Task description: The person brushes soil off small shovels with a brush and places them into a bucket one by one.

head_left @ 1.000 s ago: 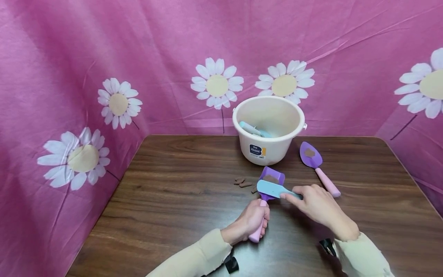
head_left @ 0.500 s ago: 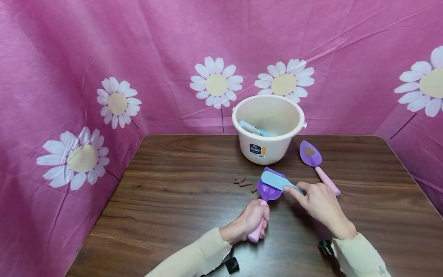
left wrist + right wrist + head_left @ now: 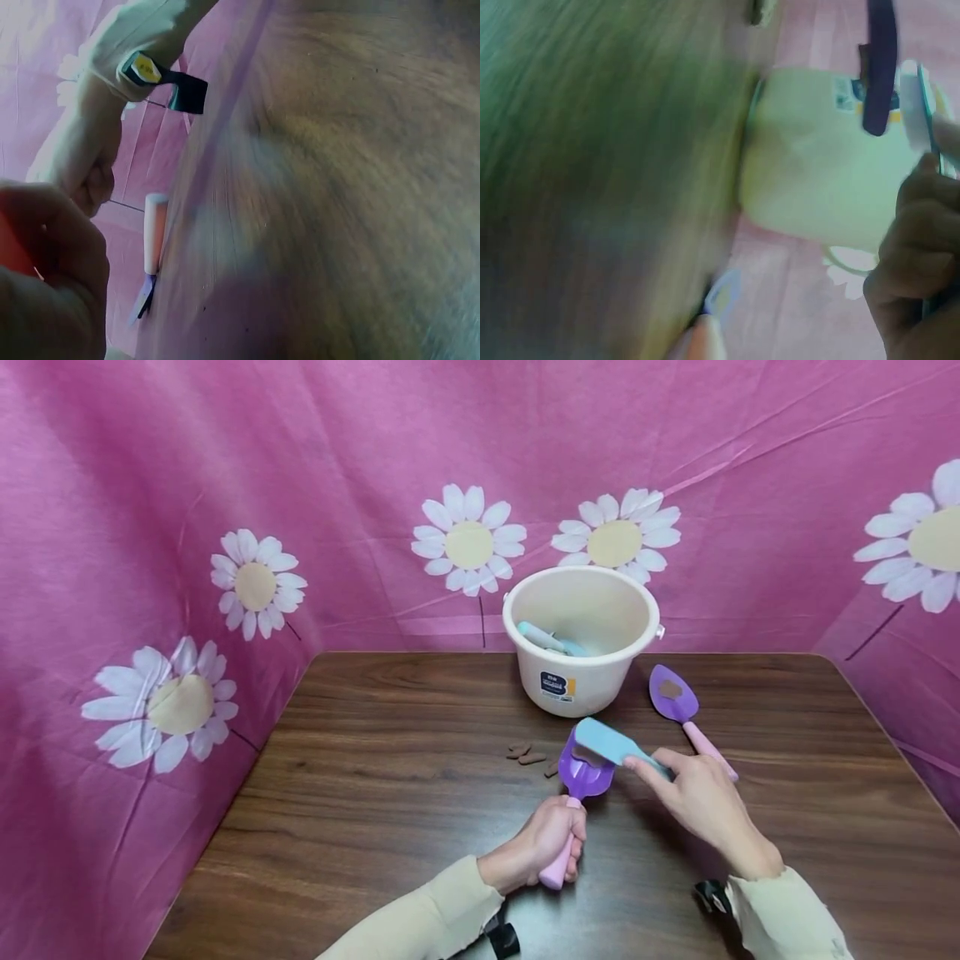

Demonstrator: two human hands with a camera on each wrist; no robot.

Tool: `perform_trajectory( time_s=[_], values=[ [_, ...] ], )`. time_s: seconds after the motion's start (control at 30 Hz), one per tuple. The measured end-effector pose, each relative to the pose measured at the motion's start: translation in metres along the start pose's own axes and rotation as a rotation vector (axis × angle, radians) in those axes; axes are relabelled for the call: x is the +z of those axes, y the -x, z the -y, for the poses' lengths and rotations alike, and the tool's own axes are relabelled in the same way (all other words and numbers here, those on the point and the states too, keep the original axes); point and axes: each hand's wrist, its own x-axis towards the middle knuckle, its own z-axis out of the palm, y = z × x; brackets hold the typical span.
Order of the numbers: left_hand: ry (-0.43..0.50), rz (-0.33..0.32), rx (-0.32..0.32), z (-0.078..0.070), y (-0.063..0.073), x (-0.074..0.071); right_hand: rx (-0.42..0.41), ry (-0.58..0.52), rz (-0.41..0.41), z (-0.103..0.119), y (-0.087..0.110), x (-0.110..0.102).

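My left hand (image 3: 546,835) grips the pink handle of a toy shovel (image 3: 587,782), its purple scoop raised in front of the bucket. Some brown, clay-like stuff (image 3: 589,757) lies inside the scoop. In my right hand (image 3: 707,802) is a light-blue flat-bladed spatula (image 3: 604,739), its blade slanting over the scoop's far right side and hiding part of it. The right wrist view has the spatula (image 3: 915,105) edge-on beside the purple shovel (image 3: 881,67). Several brown pieces (image 3: 532,758) lie on the table just left of the scoop.
A cream bucket (image 3: 573,689) stands behind the scoop, with light-blue tools (image 3: 542,637) inside. To its right a purple trowel (image 3: 690,714) with a pink handle rests on the wooden table (image 3: 375,793), a brown lump on its blade. Pink flowered cloth (image 3: 337,485) hangs behind.
The spatula blade has moved from the near part of the scoop to its far right edge, the right hand following. The scoop has tilted, showing more of its inside. The left hand barely moved.
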Motion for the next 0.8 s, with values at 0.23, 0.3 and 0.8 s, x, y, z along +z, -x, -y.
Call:
perform_trajectory(
  time_s=[0.23, 0.3, 0.8],
  values=[
    [-0.012, -0.015, 0.022, -0.002, 0.000, -0.004, -0.182, 0.030, 0.111, 0.014, 0.004, -0.004],
    [-0.042, -0.016, 0.035, -0.002, 0.001, -0.004, -0.187, 0.060, 0.109, 0.014, 0.004, -0.005],
    [-0.040, -0.004, 0.005, -0.002, 0.003, -0.004, -0.183, 0.063, -0.058, -0.006, 0.002, 0.003]
  ],
)
